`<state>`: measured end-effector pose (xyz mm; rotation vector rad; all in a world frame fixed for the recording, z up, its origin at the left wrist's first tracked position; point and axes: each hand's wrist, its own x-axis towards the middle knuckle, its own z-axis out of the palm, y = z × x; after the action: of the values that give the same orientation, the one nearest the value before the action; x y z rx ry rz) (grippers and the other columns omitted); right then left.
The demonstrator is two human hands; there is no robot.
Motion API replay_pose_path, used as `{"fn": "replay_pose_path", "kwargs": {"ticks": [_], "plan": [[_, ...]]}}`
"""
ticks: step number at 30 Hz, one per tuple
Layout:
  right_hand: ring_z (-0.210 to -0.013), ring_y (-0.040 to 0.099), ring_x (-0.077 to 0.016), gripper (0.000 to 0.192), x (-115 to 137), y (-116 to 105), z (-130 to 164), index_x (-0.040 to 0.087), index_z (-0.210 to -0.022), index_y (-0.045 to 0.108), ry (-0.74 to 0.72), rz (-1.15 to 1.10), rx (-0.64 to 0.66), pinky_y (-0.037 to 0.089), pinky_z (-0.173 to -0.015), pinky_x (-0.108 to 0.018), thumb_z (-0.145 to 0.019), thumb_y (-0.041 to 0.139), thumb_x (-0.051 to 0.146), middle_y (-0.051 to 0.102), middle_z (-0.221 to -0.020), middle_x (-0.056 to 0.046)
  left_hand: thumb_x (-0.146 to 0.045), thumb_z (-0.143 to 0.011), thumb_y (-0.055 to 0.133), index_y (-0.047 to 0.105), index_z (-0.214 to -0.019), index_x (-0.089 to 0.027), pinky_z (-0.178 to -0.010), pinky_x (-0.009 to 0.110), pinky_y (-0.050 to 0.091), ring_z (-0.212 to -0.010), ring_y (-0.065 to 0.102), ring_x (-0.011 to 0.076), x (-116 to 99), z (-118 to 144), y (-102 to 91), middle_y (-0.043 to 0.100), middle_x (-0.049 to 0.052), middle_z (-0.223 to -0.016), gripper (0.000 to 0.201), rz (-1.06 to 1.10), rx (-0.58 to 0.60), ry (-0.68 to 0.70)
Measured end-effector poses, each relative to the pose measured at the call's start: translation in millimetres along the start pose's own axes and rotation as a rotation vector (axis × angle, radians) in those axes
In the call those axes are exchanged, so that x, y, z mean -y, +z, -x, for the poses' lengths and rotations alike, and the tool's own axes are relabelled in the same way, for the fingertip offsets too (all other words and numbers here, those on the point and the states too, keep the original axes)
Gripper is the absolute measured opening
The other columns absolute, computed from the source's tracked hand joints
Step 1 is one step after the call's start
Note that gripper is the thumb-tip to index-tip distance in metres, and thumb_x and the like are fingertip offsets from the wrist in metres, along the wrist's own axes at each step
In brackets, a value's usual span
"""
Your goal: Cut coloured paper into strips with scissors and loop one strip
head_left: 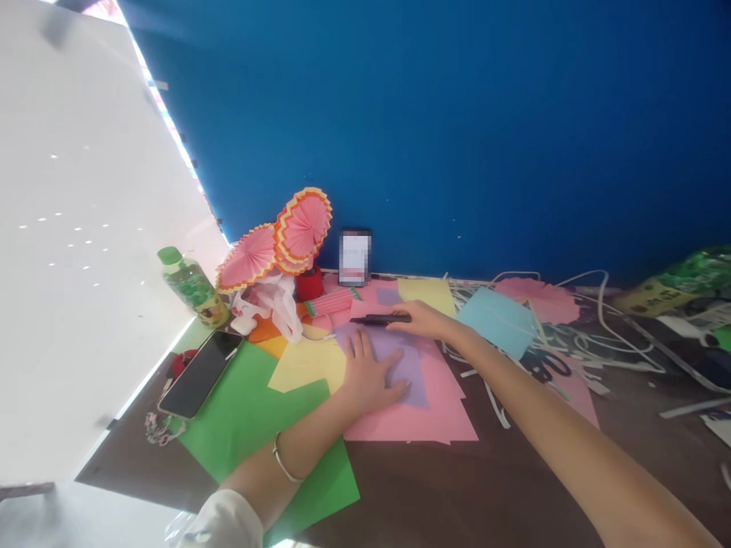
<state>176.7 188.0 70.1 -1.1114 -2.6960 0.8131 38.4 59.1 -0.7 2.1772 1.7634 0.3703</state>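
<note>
My left hand lies flat, fingers spread, on a purple paper sheet that rests on pink paper. My right hand is further back, closed around a black pen that points left just above the purple sheet's far edge. A yellow sheet and a green sheet lie to the left of the purple one.
A phone lies on the green sheet at left, a green-capped bottle behind it. Pink pleated paper fans stand by the blue wall. Light blue paper, scissors and white paper strips lie to the right.
</note>
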Motion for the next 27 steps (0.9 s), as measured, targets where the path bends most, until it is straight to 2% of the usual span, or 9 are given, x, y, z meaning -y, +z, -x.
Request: {"fn": "replay_pose_path", "kwargs": {"ticks": [7, 14, 22, 27], "plan": [[-0.097, 0.058, -0.0256, 0.043, 3.7, -2.2, 2.1, 0.028, -0.119, 0.055, -0.053, 0.043, 0.024, 0.045, -0.081, -0.034, -0.079, 0.049, 0.041, 0.061, -0.117, -0.002, -0.065, -0.075, 0.038, 0.034, -0.133, -0.034, -0.103, 0.059, 0.001, -0.132, -0.007, 0.041, 0.8, 0.0, -0.1, 0.004, 0.005, -0.149, 0.066, -0.002, 0.005, 0.002], [-0.089, 0.06, -0.0249, 0.042, 3.6, -4.2, 1.0, 0.026, -0.115, 0.059, -0.009, 0.12, 0.02, 0.046, -0.075, -0.033, -0.078, 0.05, 0.042, 0.065, -0.109, -0.005, -0.064, -0.075, 0.039, 0.035, -0.133, -0.034, -0.103, 0.058, 0.001, -0.132, -0.008, 0.0411, -0.8, -0.3, -0.9, 0.006, 0.005, -0.149, 0.065, 0.005, 0.003, -0.008], [-0.086, 0.061, -0.0243, 0.04, 1.5, -5.4, 2.9, 0.025, -0.114, 0.06, -0.03, 0.139, 0.012, 0.046, -0.072, -0.031, -0.078, 0.05, 0.04, 0.066, -0.106, -0.005, -0.064, -0.074, 0.04, 0.035, -0.132, -0.036, -0.103, 0.058, 0.002, -0.131, -0.01, 0.0422, 0.0, -0.2, -0.4, 0.003, 0.005, -0.149, 0.065, 0.02, -0.012, 0.001], [-0.084, 0.061, -0.024, 0.04, 2.0, -7.1, 3.8, 0.028, -0.115, 0.06, -0.044, 0.149, 0.01, 0.046, -0.071, -0.031, -0.078, 0.049, 0.04, 0.066, -0.105, -0.004, -0.065, -0.074, 0.038, 0.033, -0.134, -0.034, -0.103, 0.059, 0.002, -0.132, -0.008, 0.0415, -1.3, 0.0, -3.1, 0.003, 0.005, -0.149, 0.067, -0.005, 0.022, -0.01]]}}
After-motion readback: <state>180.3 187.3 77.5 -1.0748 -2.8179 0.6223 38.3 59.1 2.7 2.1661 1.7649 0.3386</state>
